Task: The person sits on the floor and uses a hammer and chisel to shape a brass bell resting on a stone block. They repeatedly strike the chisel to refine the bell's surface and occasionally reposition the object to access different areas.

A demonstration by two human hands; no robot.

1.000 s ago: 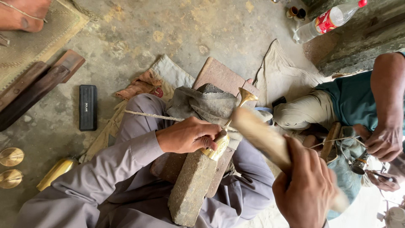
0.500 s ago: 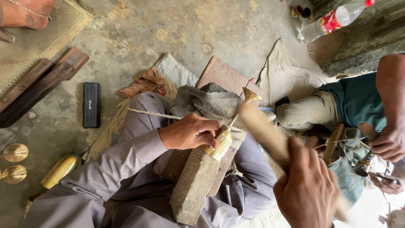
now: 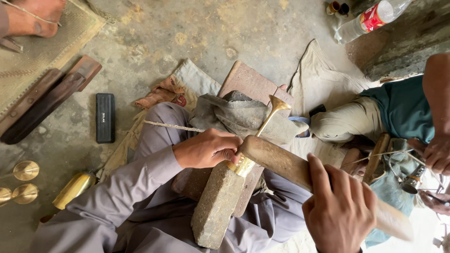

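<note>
My left hand [image 3: 207,148] grips a slim brass trumpet-shaped piece [image 3: 262,129] and presses its lower end on a rough stone block [image 3: 217,206] that lies across my lap. The piece's flared mouth points up and away from me. My right hand [image 3: 341,209] holds a thick wooden bat [image 3: 281,161], whose rounded end rests on the brass piece just beside my left fingers. A thin cord [image 3: 173,126] runs from my left hand toward the left. I sit cross-legged in grey clothes.
A person in a teal shirt [image 3: 403,110] sits at the right, hands on a small metal part. A plastic bottle [image 3: 365,21] stands at top right. A black case [image 3: 105,117], wooden slats [image 3: 44,105], brass discs [image 3: 26,170] and a brass tube [image 3: 75,189] lie left.
The wooden bat has come down from a raised, blurred position onto the brass piece. My left hand has kept its hold on the piece against the stone.
</note>
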